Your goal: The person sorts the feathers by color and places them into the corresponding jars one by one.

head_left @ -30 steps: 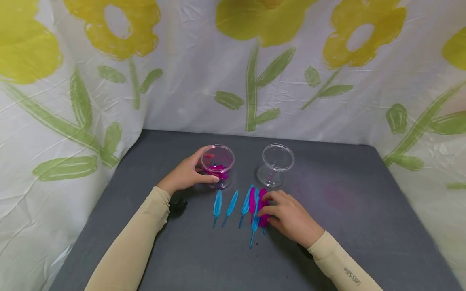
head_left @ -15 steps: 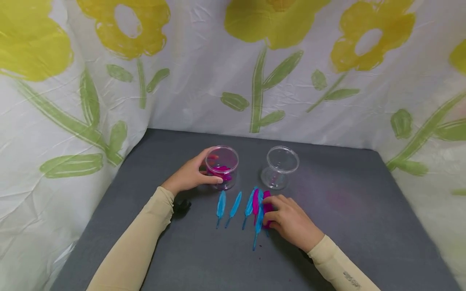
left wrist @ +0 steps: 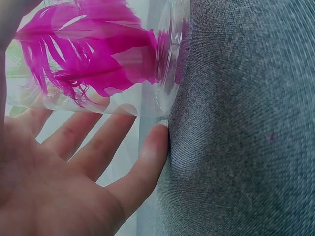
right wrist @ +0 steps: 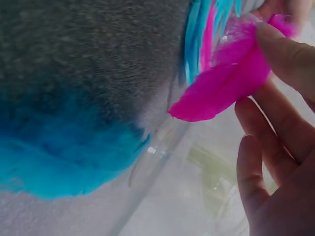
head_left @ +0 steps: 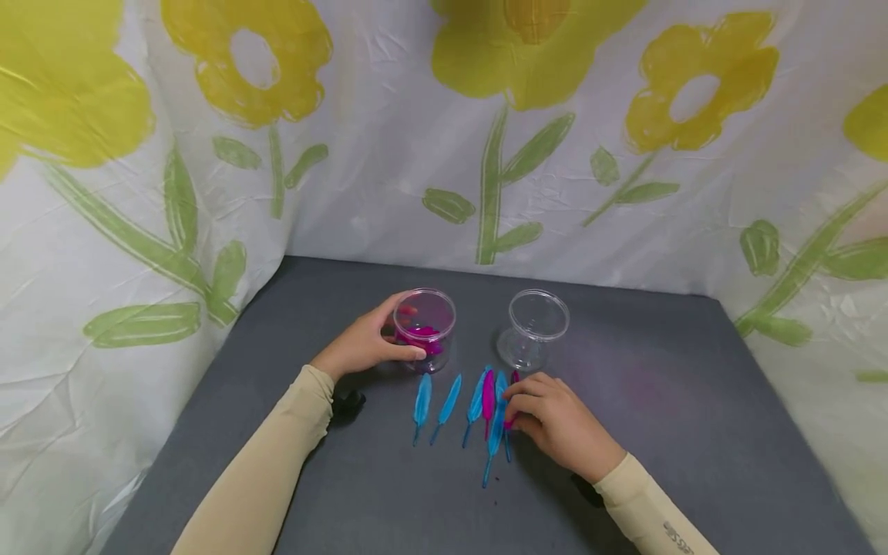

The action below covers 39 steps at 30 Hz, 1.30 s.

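My left hand (head_left: 366, 339) holds a clear plastic jar (head_left: 454, 316), thumb in front and fingers behind. Magenta feathers (left wrist: 98, 54) lie low inside it. Between thumb and fingertips, my right hand (head_left: 563, 425) pinches a magenta feather (right wrist: 224, 86), mostly hidden behind the hand in the head view. Just left of those fingers lie a blue feather (head_left: 496, 424) and another magenta feather (head_left: 489, 395), close together. Further left are more blue feathers, one leaning (head_left: 448, 399) and one nearly upright to the view (head_left: 422, 405).
A second clear jar (head_left: 525, 354) stands at the back, right of the held one. Beside my left wrist is a small black object (head_left: 349, 405). The dark grey table (head_left: 388, 501) meets a flower-printed curtain (head_left: 375, 185) at its back edge.
The right fingers have closed in on the magenta feather, and less of it shows from above. My left hand stays on the jar. The head view has shifted slightly.
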Each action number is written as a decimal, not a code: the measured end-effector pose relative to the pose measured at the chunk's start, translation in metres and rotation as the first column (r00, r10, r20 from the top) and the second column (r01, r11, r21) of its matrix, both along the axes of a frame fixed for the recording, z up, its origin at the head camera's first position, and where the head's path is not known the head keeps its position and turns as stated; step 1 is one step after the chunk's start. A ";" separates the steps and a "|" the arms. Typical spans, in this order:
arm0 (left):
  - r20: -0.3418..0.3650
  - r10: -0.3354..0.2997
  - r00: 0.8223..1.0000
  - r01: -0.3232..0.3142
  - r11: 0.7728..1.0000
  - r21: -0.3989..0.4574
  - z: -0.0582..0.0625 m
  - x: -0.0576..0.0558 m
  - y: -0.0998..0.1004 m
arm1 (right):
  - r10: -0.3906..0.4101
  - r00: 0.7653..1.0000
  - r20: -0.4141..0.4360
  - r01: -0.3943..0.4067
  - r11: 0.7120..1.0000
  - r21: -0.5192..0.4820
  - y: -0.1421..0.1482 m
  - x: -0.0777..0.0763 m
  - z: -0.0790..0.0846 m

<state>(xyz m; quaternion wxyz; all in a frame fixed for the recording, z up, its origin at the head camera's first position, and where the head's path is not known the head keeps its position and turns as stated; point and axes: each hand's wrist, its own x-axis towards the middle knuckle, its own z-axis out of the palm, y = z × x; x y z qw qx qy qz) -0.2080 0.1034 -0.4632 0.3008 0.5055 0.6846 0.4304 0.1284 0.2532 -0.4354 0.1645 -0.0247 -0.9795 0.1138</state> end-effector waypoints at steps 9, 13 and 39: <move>0.016 0.015 1.000 -0.015 1.000 0.010 -0.007 0.002 -0.001 | -0.015 1.000 -0.016 0.012 0.988 -0.152 -0.003 -0.018 0.010; 0.019 0.020 1.000 -0.020 1.000 0.007 -0.008 0.002 -0.003 | -0.013 0.999 -0.039 0.004 0.973 -0.231 -0.006 -0.030 0.019; 0.005 0.011 1.000 -0.011 1.000 0.002 -0.001 0.001 -0.004 | -0.019 0.980 -0.196 -0.056 0.927 -0.370 -0.014 -0.125 0.094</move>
